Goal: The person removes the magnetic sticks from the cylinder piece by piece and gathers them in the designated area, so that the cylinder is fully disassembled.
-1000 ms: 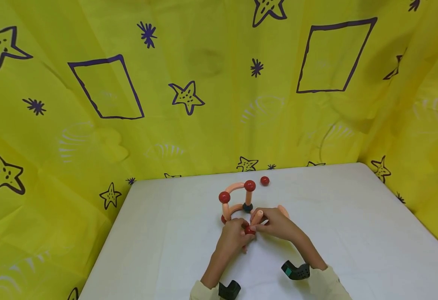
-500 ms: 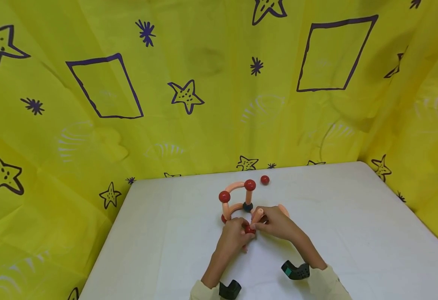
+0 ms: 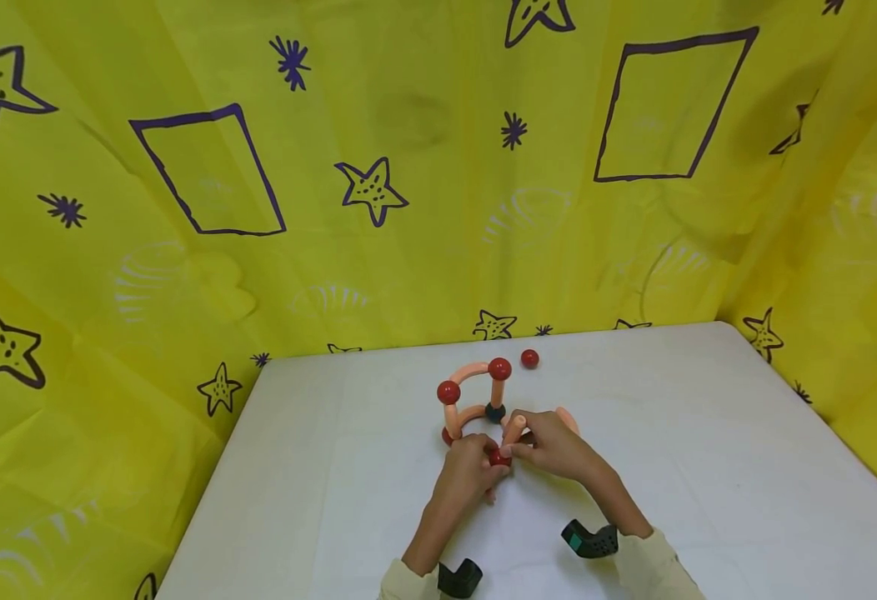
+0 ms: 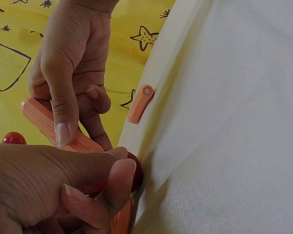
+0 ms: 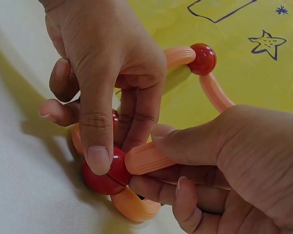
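Right wrist view: we saw the left hand [image 5: 105,68] pinching a red ball [image 5: 103,183] under its thumb. The right hand [image 5: 229,156] gripped an orange stick [image 5: 147,159] between thumb and fingers, one end against the ball.

Site: screened-off table booth. Yellow sheeting [image 3: 438,258] hangs behind the white table [image 3: 318,467] and along both sides, printed with purple starfish [image 3: 373,190], bursts [image 3: 514,131] and four-sided outlines [image 3: 689,40]. A pair of black wrist-worn units [image 3: 592,542] fits a recording set-up. Room beyond sheeting hidden; whether home, lab or other, cannot tell
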### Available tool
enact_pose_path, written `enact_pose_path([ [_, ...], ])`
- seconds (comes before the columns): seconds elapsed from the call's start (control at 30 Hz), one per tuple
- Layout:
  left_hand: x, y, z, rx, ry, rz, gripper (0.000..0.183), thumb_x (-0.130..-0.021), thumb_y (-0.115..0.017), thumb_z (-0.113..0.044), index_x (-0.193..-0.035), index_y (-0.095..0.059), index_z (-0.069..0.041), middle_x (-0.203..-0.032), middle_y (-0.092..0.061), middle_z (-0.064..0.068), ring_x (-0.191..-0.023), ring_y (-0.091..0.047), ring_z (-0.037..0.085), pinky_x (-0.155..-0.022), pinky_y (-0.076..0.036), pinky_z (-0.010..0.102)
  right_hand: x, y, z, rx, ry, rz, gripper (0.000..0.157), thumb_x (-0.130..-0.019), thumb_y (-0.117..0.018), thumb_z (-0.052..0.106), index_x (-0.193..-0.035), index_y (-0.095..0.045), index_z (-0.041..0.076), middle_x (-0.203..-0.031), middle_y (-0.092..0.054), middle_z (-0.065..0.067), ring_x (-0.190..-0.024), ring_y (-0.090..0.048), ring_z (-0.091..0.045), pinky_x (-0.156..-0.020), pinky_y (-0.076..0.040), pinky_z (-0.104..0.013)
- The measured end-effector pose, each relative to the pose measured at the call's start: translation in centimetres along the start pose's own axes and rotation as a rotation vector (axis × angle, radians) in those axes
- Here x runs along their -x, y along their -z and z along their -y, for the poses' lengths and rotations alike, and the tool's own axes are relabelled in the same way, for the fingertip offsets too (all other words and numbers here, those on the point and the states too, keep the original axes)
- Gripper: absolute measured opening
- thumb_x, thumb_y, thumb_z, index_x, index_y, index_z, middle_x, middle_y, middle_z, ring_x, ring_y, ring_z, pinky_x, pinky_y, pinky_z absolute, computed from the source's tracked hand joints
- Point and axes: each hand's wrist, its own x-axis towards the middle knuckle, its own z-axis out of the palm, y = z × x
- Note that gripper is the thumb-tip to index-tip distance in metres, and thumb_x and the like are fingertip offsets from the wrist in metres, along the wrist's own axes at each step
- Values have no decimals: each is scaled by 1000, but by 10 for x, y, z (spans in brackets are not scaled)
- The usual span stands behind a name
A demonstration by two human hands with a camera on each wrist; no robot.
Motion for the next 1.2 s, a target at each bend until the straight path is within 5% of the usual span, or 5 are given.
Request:
enact_pose_path([
  [0.33,2,-2,2,-32,-43,-21,25,-75,-84,-12,-92,-70,1,-74,-62,2,-48,-44,-2,-48,-40,16,0,3,4,-66,-26,-48,7,-89,-70,15,-93,-65,12,-93,-65,1,-85,-62,-5,-74,-56,-21],
  [0.87,2,2,-1,-25,0,3,25,-77,-83,-15,-95,-72,-1,-84,-68,4,-61,-49,1,-59,-44,17,-1,2,4,-150,-29,-60,9,-90,-68,14,-96,-63,10,-99,-67,-4,-90,-66,-12,-74,-56,-21],
  [1.2,2,0,0,56,13,19,24,-78,-81,-9,-96,-70,3,-81,-65,7,-36,-44,0,-44,-41,17,2,6,9,-96,-40,-118,9,-91,-67,13,-97,-62,8,-95,-69,-5,-89,-65,-16,-72,-53,-23],
])
